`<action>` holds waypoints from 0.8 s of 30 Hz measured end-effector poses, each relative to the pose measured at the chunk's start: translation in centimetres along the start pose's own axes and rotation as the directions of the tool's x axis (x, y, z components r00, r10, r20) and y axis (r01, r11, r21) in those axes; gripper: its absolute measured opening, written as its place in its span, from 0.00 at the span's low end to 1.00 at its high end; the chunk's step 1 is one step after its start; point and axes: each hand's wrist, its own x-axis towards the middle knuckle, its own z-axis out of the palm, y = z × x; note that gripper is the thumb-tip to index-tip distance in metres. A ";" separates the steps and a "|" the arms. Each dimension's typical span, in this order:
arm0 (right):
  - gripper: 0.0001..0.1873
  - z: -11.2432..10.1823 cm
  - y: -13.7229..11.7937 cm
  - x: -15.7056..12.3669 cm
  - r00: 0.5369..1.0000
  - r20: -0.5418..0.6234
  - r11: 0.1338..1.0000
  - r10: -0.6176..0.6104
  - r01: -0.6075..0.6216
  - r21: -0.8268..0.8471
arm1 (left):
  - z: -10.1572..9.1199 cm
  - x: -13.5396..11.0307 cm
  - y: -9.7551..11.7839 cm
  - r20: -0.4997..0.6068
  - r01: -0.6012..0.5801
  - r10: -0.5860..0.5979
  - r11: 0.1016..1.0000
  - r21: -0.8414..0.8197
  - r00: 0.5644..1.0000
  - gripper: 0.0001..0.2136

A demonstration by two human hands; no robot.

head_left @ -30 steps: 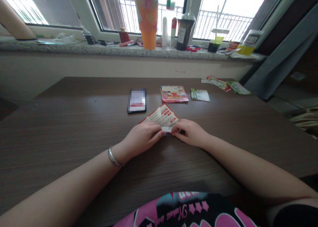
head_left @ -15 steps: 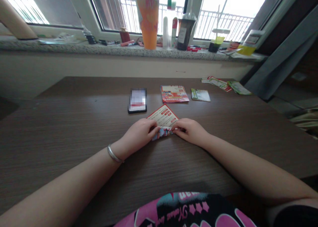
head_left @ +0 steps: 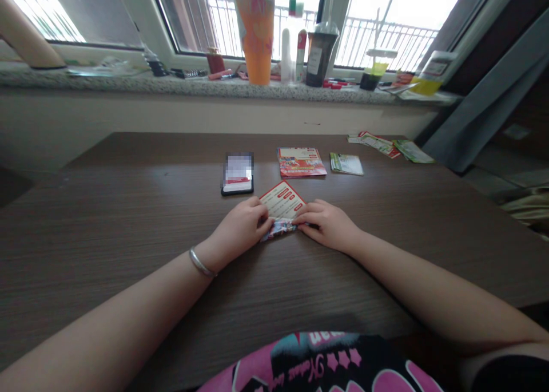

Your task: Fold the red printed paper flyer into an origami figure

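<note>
A printed paper leaflet point(head_left: 283, 201), cream with a red border, lies at an angle on the table in front of me. Its near edge is folded up, showing a colourful blue and red strip from the reverse side. My left hand point(head_left: 246, 223), with a silver bangle at the wrist, grips the leaflet's left part, thumb on the folded strip. On the right side my right hand point(head_left: 323, 223) pinches the fold between thumb and fingers. The fingertips hide both ends of the fold.
Beyond the leaflet lie a phone point(head_left: 237, 174), a stack of red leaflets point(head_left: 301, 162) and a small stack of cards point(head_left: 346, 164). More loose cards point(head_left: 381, 145) lie at the far right. Cups and bottles, including a tall orange drink point(head_left: 257, 37), line the windowsill point(head_left: 193, 86).
Both hands have shifted very slightly on the leaflet, and the folded strip looks a little narrower. The things around it stay in place.
</note>
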 end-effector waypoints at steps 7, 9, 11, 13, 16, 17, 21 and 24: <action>0.10 0.1 0.2 0.1 1.000 -0.004 1.000 0.012 -0.012 0.006 | -0.1 0.1 0.1 0.005 0.017 -0.017 1.000 0.011 1.000 0.10; 0.10 0.2 0.2 0.1 1.000 -0.003 0.999 0.025 -0.025 0.026 | 0.0 0.2 0.1 0.010 0.029 -0.029 0.999 0.020 1.000 0.10; 0.10 0.2 0.3 0.2 0.999 0.000 0.999 0.032 -0.032 0.037 | 0.0 0.2 0.1 0.016 0.038 -0.039 0.999 0.029 0.999 0.10; 0.10 0.2 0.3 0.2 0.999 0.001 0.999 0.032 -0.032 0.038 | 0.0 0.1 0.1 0.015 0.046 -0.047 0.998 0.040 0.999 0.10; 0.11 0.3 0.4 0.2 0.999 0.001 0.999 0.033 -0.033 0.030 | 0.0 0.2 0.3 0.010 0.063 -0.063 0.996 0.058 0.998 0.10; 0.11 0.3 0.4 0.2 0.999 0.000 0.999 0.033 -0.033 0.028 | 0.0 0.2 0.3 0.009 0.065 -0.066 0.996 0.060 0.998 0.10; 0.11 0.4 0.5 0.2 1.000 -0.004 1.000 0.015 -0.015 0.018 | 0.0 0.4 0.5 0.008 0.071 -0.071 0.996 0.053 0.997 0.09; 0.11 0.4 0.4 0.2 1.000 -0.016 1.000 -0.003 0.003 -0.015 | 0.0 0.3 0.5 0.003 0.068 -0.068 0.996 0.053 0.998 0.09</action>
